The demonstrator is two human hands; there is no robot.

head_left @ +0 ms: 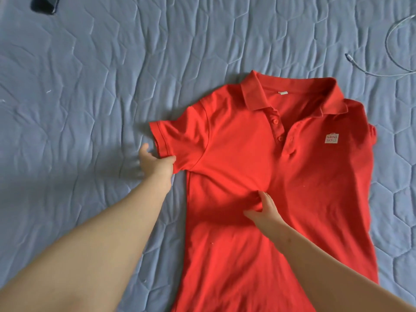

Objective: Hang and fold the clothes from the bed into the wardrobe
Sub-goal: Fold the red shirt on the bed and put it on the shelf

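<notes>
A bed (pixel 90 75) covered in a blue quilted spread fills the view. A red polo shirt (pixel 258 176) lies face up on it, collar toward the far edge, hem toward the person, right of the middle. The far sleeve already looks tucked under. The left hand (pixel 155 159) has its fingers clamped on the cuff of the near sleeve (pixel 171 140); the right hand (pixel 263 210) pinches a ridge of cloth at mid-chest, fingers together on it. This looks like the folding step, early on. The next move probably calls for carrying the sleeve across the chest while the right hand keeps the body flat. A white cable (pixel 391 46) lies near the bed's far right corner, a dark object (pixel 45 4) at the far left.
</notes>
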